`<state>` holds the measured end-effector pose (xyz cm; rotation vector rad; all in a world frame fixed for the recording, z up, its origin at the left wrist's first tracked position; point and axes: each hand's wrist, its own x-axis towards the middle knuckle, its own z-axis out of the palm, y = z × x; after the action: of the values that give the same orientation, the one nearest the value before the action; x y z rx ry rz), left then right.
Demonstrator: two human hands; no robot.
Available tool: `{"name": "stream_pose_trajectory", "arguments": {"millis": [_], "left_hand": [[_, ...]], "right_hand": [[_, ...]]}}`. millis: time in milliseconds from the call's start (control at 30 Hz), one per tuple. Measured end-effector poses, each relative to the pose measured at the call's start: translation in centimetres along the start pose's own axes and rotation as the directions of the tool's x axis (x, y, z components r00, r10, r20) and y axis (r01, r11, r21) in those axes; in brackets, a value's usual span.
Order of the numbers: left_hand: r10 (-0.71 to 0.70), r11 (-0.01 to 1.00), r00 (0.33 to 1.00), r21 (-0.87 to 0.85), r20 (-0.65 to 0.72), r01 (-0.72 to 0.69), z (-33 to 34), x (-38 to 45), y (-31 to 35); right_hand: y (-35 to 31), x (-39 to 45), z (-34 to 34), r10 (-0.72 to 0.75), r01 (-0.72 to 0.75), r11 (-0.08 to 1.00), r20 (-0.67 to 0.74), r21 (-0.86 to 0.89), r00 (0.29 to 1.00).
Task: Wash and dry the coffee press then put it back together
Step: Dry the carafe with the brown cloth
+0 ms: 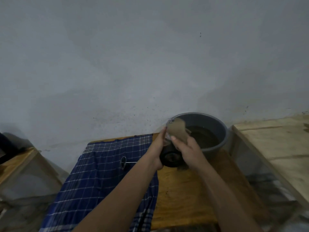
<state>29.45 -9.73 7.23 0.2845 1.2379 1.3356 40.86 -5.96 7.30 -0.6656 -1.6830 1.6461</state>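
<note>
1. Nearest first: both forearms reach fwd over the wooden table, and a blue plaid cloth is spread on the table's left half
2. On that cloth lies the plunger, mesh disc and thin rod, flat, just left of the hands and touching neither
3. Left hand is wrapped round the coffee press, fingers closed up its glass side, palm near the dark base; a firm carrying grip, press tipped with its base toward the camera and mouth pointing away at the basin
4. Right hand is closed on a tan sponge, thumb on top, pushing it at the mouth end of the press; can't tell if the sponge is inside the glass or only on the rim, too blurred
5. Step in hand, my read: washing the beaker, the scrub stage; drying and reassembly not begun
6. Next move prob calls for turning the press in the left hand while the sponge works round, then a rinse over the water; keep the left grip tight, wet glass likely slippery
7. Farthest: grey basin of dark water sits on the table's back right by the wall, just beyond the hands, press held beside its near rim
</note>
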Motion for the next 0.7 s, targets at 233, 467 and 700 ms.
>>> {"name": "stream_pose_trajectory", "arguments": {"millis": [233, 467, 700], "left_hand": [[-0.069, 0.973, 0.997, -0.225, -0.047, 0.056, -0.4, 0.4, 0.0], [0.013, 0.888, 0.995, -0.456, -0.097, -0.056, 1.3, 0.3, 0.7], [0.021, 0.858, 0.997, -0.51, -0.075, -0.057, 0.3, 0.2, 2.1]], "right_hand": [[0.0, -1.7, 0.0, 0.075, -0.059, 0.989, -0.117, 0.133, 0.99], [1.2, -1.4, 3.0, -0.253, 0.22, 0.966, -0.312, -0.137, 0.916], [4.3, -1.9, 2.4, -0.491, 0.387, 0.797, -0.124, -0.463, 0.862]]}}
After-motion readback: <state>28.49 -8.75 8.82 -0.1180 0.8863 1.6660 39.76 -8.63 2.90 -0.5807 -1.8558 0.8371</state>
